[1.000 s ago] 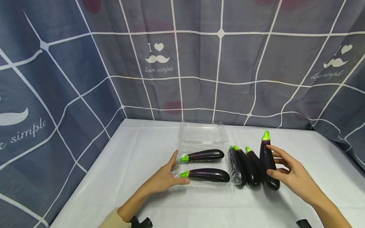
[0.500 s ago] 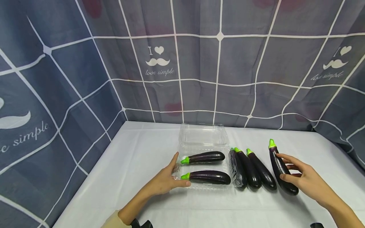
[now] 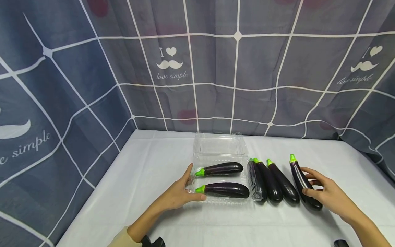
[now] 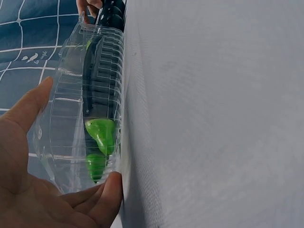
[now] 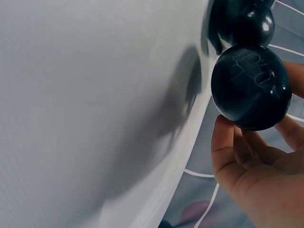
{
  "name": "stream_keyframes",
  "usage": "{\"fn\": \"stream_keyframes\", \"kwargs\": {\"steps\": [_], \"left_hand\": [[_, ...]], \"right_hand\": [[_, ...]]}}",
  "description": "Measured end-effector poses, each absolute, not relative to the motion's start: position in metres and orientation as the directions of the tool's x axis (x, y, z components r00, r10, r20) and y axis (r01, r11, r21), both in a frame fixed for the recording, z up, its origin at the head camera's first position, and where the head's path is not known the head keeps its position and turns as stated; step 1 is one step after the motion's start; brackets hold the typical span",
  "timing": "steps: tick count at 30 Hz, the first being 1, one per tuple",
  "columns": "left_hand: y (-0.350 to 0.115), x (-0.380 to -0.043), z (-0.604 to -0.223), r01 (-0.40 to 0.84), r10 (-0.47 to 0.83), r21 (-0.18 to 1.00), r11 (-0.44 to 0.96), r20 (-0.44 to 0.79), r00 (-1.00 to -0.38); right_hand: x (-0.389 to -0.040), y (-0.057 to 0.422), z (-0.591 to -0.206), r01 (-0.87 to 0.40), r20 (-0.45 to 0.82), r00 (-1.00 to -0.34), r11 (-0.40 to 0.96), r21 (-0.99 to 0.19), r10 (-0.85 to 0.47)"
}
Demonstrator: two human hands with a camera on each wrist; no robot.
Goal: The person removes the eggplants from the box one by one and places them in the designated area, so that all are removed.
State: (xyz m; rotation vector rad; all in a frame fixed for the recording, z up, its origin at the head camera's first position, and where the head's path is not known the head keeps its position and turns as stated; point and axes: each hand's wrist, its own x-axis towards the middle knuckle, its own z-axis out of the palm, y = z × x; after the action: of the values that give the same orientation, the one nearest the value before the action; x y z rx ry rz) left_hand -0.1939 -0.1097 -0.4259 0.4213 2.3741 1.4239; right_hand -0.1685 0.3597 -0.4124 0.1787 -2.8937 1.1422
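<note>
A clear plastic clamshell box [image 3: 220,144] lies with its lid folded back, and two eggplants, the far one [image 3: 223,168] and the near one [image 3: 226,190], sit crosswise in its base. My left hand [image 3: 177,195] holds the box's left end between thumb and fingers; the left wrist view shows the ribbed wall between them. On the right, my right hand [image 3: 325,192] grips an eggplant [image 3: 303,185] from its right side, thumb near its lower part. Seen in the right wrist view, the eggplant's rounded end [image 5: 251,88] faces the camera.
Several eggplants stand side by side just right of the box, among them one [image 3: 270,183] in the middle and one [image 3: 284,183] nearest my right hand. The leftmost eggplant [image 3: 257,183] has clear plastic against it. Checked curtain [image 3: 213,68] borders the white table [image 3: 154,151].
My right hand has moved right with its eggplant, away from the row, now showing the neighbouring eggplant fully. It barely moves over the last half second. My left hand stays at the box.
</note>
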Motion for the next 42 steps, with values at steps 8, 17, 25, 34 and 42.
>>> {"fn": "stream_keyframes", "kwargs": {"steps": [8,17,25,34,42], "left_hand": [[-0.1092,-0.1938,-0.4244,0.072,0.417,0.89,0.451,-0.139,-0.898],[-0.1098,-0.1932,-0.4241,0.071,0.418,0.893,0.445,-0.136,-0.898],[-0.11,-0.1925,-0.4231,0.071,0.416,0.894,0.443,-0.134,-0.899],[-0.11,-0.1925,-0.4228,0.067,0.416,0.896,0.44,-0.137,-0.899],[-0.1103,-0.1927,-0.4235,0.067,0.416,0.896,0.439,-0.137,-0.899]], "right_hand": [[-0.1691,0.3611,-0.4131,-0.103,0.023,-0.993,0.723,-0.684,-0.119],[-0.1661,0.3633,-0.4127,-0.081,0.013,-0.995,0.759,-0.646,-0.095],[-0.1634,0.3647,-0.4172,-0.101,0.026,-0.993,0.726,-0.681,-0.114],[-0.1627,0.3619,-0.4181,-0.1,-0.008,-0.988,0.688,-0.719,-0.152],[-0.1628,0.3627,-0.4173,-0.075,-0.059,-0.987,0.754,-0.653,-0.15]]}}
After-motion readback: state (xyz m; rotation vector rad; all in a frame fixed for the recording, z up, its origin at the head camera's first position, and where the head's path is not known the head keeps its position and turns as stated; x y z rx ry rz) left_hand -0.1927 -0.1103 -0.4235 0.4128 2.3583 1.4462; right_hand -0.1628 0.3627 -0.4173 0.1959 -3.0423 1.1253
